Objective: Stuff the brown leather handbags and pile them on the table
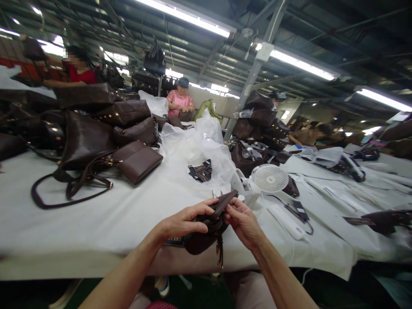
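Curling round pouch (204, 240): left hand (185, 223), right hand (243, 223).

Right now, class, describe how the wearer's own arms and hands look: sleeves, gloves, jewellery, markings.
Both are bare. The left hand and right hand wear no gloves, and no ring, watch or bracelet shows. The left forearm and right forearm have no sleeve down to the picture's lower edge. No markings are visible.
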A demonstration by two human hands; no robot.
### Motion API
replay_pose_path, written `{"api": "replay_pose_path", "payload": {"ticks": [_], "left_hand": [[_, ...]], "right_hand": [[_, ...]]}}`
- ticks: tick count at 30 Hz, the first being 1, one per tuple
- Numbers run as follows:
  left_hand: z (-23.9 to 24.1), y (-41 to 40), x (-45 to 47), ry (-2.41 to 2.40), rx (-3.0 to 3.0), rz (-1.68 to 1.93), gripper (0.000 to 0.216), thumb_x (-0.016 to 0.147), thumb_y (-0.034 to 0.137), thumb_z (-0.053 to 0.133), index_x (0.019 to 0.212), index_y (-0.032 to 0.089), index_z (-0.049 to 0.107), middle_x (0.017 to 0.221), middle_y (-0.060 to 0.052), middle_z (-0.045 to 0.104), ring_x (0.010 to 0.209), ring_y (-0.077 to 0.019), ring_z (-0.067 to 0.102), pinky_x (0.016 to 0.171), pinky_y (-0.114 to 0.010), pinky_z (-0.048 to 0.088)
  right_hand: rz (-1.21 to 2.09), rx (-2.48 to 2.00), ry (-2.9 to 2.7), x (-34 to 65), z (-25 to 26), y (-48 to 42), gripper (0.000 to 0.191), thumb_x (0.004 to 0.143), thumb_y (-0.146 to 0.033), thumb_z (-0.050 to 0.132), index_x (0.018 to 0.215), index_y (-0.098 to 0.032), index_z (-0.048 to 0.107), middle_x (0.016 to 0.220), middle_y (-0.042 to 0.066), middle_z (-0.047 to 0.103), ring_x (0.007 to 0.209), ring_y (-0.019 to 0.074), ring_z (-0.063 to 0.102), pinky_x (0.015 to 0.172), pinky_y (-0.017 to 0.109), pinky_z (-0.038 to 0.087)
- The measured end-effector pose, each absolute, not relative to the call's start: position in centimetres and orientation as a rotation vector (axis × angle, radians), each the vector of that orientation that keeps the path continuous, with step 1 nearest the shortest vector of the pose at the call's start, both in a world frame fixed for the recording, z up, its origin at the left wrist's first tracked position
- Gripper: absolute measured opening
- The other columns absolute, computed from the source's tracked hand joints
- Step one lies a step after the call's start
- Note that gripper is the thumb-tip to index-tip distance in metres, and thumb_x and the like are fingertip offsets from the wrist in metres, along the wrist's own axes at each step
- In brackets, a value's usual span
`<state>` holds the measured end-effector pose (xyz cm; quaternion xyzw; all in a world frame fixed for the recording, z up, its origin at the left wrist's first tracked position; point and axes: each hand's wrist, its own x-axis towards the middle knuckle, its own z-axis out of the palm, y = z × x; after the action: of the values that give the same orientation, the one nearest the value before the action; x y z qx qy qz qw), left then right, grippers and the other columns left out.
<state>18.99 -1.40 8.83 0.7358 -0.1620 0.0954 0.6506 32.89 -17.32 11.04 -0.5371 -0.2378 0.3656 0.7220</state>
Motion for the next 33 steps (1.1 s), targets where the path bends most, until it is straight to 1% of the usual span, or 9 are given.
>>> {"api": "replay_pose_path", "payload": {"ticks": [3, 5, 8, 12, 15, 18, 24, 29, 33], "left_hand": [[9.1, -2.1, 19.0, -0.327, 1.63, 0.277, 0.027, 0.085, 0.024, 0.06, 0.112, 0.021, 0.06, 0.154, -0.009, 0.032, 0.139, -0.0277, 0.033, 0.114, -0.046, 0.022], [9.8, -2.6, 18.8, -0.336, 1.669, 0.277, 0.024, 0.088, 0.024, 0.056, 0.112, 0.02, 0.059, 0.154, -0.009, 0.032, 0.138, -0.0269, 0.034, 0.113, -0.045, 0.025], [11.0, -3.0, 18.6, -0.347, 1.81, 0.281, 0.024, 0.088, 0.021, 0.053, 0.111, 0.021, 0.059, 0.154, -0.008, 0.03, 0.141, -0.0249, 0.028, 0.115, -0.045, 0.023], [10.9, -2.3, 18.4, -0.285, 1.883, 0.319, 0.024, 0.086, 0.018, 0.053, 0.11, 0.02, 0.058, 0.154, -0.008, 0.031, 0.141, -0.0244, 0.029, 0.115, -0.046, 0.023], [9.9, -1.8, 18.0, -0.233, 1.874, 0.335, 0.024, 0.088, 0.019, 0.051, 0.111, 0.02, 0.057, 0.155, -0.008, 0.029, 0.141, -0.0245, 0.028, 0.115, -0.045, 0.023], [9.5, -2.4, 17.8, -0.114, 1.859, 0.399, 0.027, 0.09, 0.02, 0.048, 0.115, 0.021, 0.057, 0.154, -0.008, 0.031, 0.142, -0.0239, 0.027, 0.117, -0.046, 0.02], [10.9, -3.8, 18.4, -0.045, 1.842, 0.515, 0.038, 0.084, 0.011, 0.048, 0.118, 0.022, 0.061, 0.151, -0.007, 0.037, 0.14, -0.0248, 0.031, 0.117, -0.045, 0.02], [10.2, -3.0, 17.9, -0.053, 1.818, 0.498, 0.064, 0.078, 0.016, 0.062, 0.139, 0.021, 0.043, 0.152, -0.009, 0.035, 0.139, -0.0279, 0.032, 0.117, -0.047, 0.022], [8.3, -3.5, 17.9, 0.028, 1.914, 0.58, 0.062, 0.086, 0.017, 0.053, 0.145, 0.02, 0.034, 0.152, -0.01, 0.036, 0.139, -0.0254, 0.033, 0.118, -0.047, 0.021]], "right_hand": [[0.724, -1.258, -0.657, 32.1, 11.7, -17.6, 0.029, 0.067, -0.037, 0.082, 0.08, -0.018, 0.065, 0.068, -0.002, 0.061, 0.051, 0.0059, 0.047, 0.047, 0.017, 0.038], [0.702, -1.269, -0.681, 31.6, 12.0, -17.7, 0.026, 0.07, -0.037, 0.08, 0.082, -0.018, 0.066, 0.07, -0.001, 0.062, 0.053, 0.0066, 0.048, 0.049, 0.018, 0.039], [0.725, -1.178, -0.476, 31.2, 11.7, -17.5, 0.031, 0.062, -0.033, 0.085, 0.081, -0.019, 0.066, 0.068, -0.003, 0.06, 0.052, 0.0052, 0.046, 0.047, 0.016, 0.04], [0.737, -1.06, -0.249, 30.5, 10.7, -16.8, 0.037, 0.053, -0.03, 0.089, 0.079, -0.02, 0.066, 0.07, -0.005, 0.059, 0.052, 0.0045, 0.048, 0.046, 0.015, 0.042], [0.739, -1.109, -0.358, 30.1, 10.9, -16.6, 0.036, 0.059, -0.032, 0.086, 0.086, -0.02, 0.066, 0.075, -0.003, 0.061, 0.056, 0.0056, 0.052, 0.05, 0.016, 0.046], [0.729, -1.216, -0.437, 30.4, 11.6, -16.6, 0.046, 0.06, -0.034, 0.085, 0.1, -0.02, 0.065, 0.078, -0.002, 0.064, 0.061, 0.0081, 0.056, 0.052, 0.018, 0.047], [0.595, -1.338, -0.534, 31.6, 12.0, -16.1, 0.059, 0.059, -0.031, 0.082, 0.112, -0.02, 0.06, 0.069, -0.004, 0.062, 0.057, 0.0117, 0.057, 0.051, 0.022, 0.047], [0.581, -1.333, -0.503, 31.8, 11.7, -16.3, 0.054, 0.06, -0.031, 0.08, 0.11, -0.021, 0.062, 0.067, -0.004, 0.06, 0.06, 0.0125, 0.058, 0.053, 0.023, 0.049], [0.568, -1.4, -0.613, 31.0, 12.2, -16.5, 0.044, 0.064, -0.033, 0.078, 0.105, -0.022, 0.067, 0.073, -0.002, 0.064, 0.071, 0.0154, 0.06, 0.058, 0.023, 0.048]]}}
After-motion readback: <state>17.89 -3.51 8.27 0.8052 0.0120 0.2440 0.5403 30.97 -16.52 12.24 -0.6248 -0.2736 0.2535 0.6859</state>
